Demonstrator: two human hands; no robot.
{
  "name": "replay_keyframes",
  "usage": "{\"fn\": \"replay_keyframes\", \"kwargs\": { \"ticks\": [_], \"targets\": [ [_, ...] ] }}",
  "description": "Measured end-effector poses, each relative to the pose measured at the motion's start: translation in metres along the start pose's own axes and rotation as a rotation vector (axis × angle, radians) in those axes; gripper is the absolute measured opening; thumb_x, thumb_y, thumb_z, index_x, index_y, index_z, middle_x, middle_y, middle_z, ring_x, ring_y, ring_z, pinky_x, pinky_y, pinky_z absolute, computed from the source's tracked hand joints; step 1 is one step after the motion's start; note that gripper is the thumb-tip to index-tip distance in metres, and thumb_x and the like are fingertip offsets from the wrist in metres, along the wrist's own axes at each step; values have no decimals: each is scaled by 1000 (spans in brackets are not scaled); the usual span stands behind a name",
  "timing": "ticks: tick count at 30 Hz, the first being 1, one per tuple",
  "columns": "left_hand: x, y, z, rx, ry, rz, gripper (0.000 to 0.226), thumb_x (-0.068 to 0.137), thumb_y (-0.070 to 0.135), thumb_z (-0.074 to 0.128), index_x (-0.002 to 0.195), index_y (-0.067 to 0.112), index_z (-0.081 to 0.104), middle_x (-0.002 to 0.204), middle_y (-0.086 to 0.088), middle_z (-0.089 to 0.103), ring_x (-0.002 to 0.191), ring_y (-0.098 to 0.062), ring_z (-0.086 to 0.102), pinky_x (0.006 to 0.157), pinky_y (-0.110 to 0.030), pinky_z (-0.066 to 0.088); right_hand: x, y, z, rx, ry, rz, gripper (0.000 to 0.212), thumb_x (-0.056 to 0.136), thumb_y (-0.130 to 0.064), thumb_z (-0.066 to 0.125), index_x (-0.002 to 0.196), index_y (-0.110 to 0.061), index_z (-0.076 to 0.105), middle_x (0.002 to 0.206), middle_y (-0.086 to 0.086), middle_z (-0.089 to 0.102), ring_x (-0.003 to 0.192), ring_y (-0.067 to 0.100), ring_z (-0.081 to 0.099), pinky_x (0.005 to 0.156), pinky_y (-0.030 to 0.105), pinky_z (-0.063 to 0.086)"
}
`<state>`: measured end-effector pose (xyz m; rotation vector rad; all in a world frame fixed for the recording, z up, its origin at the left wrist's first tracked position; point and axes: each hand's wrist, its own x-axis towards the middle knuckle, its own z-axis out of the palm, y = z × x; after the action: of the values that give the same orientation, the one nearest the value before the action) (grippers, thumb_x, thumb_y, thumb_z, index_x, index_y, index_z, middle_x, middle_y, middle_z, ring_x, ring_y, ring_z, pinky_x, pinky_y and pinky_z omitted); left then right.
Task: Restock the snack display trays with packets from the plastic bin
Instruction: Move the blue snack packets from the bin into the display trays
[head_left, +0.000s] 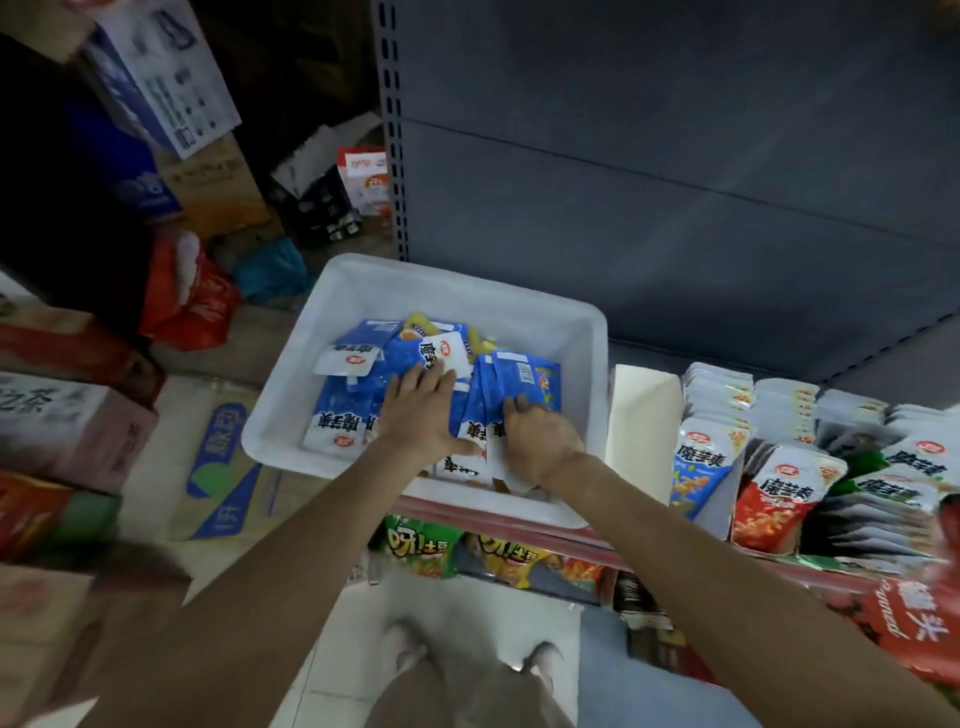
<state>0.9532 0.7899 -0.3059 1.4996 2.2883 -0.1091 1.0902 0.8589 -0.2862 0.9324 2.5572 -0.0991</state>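
Both hands in bin (332, 291), right hand (540, 436) fingers buried among packets (343, 400)

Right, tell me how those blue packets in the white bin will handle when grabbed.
The blue packets look thin and glossy, so probably floppy and a bit slippery. They lie loosely overlapped in the white bin, so some may slide off. Small and flat, likely light; both hands, left hand and right hand, could gather several.

red plastic bag (189, 304), stacked cartons (72, 426); grey shelving (675, 171)
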Motion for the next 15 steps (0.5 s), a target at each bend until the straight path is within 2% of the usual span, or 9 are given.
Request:
{"fn": "replay_keyframes", "kwargs": {
  "ticks": [3,6,10,12,15],
  "targets": [
    [-1,-1,-1,5,4,0,108,73,69,60,151,19,6,159,1,-2,146,-26,-2,116,-49,2,-8,-5,-5,-105,43,-109,32,94,-10,44,124,-2,49,121,15,54,110,31,54,88,41,47],
    [-1,1,-1,4,10,10,107,73,69,60,151,18,6,159,0,-1,145,-27,-1,116,-50,2,-12,-4,-12,-158,3,-143,27,87,-11,58,113,-9,58,113,9,62,102,27,60,82,37,49],
    [-1,2,-1,-3,5,7,107,74,68,61,151,18,6,159,0,-1,146,-27,-1,117,-50,2,-13,4,-18,-114,2,-141,27,89,-5,55,115,-9,54,114,10,61,105,28,60,81,34,47],
    [-1,3,-2,-4,4,8,107,74,68,60,151,19,6,159,0,-1,146,-27,-1,117,-51,2,-12,12,-22,93,32,-117,28,91,-4,46,118,-10,50,111,15,61,101,33,59,79,37,46],
    [0,4,-7,0,7,3,104,74,68,61,150,19,9,159,0,1,146,-27,0,116,-52,1,-15,29,-31,552,181,-67,12,94,-10,45,103,-12,52,91,14,63,81,32,57,63,29,35]
  ]
}}
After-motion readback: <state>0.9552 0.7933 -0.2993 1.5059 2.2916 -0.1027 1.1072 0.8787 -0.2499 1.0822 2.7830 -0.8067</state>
